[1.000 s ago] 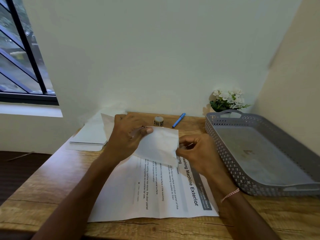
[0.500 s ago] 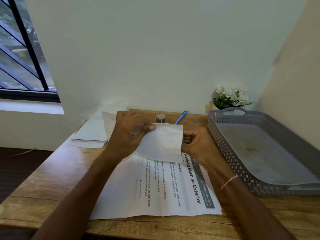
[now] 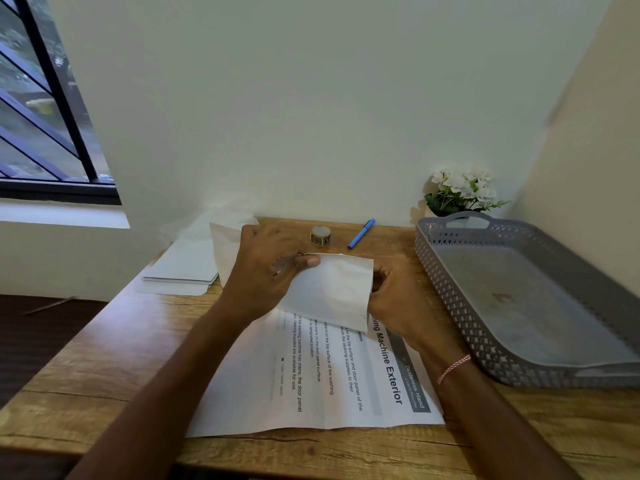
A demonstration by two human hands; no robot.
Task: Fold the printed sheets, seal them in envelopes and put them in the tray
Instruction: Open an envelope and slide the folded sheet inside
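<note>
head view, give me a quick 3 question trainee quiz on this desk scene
1. True or false: the grey tray already holds a sealed envelope.
2. What lies between the tape roll and the tray? A) scissors B) blue pen C) stapler
3. Fill in: both the left hand and right hand hold a white ____ above the printed sheet.

Key: 1 false; 2 B; 3 envelope

Bare worktop (image 3: 86,368) lies open on the left. The tray (image 3: 446,292) walls the right; tape roll (image 3: 320,235) and pen (image 3: 361,233) stand near the wall.
</note>
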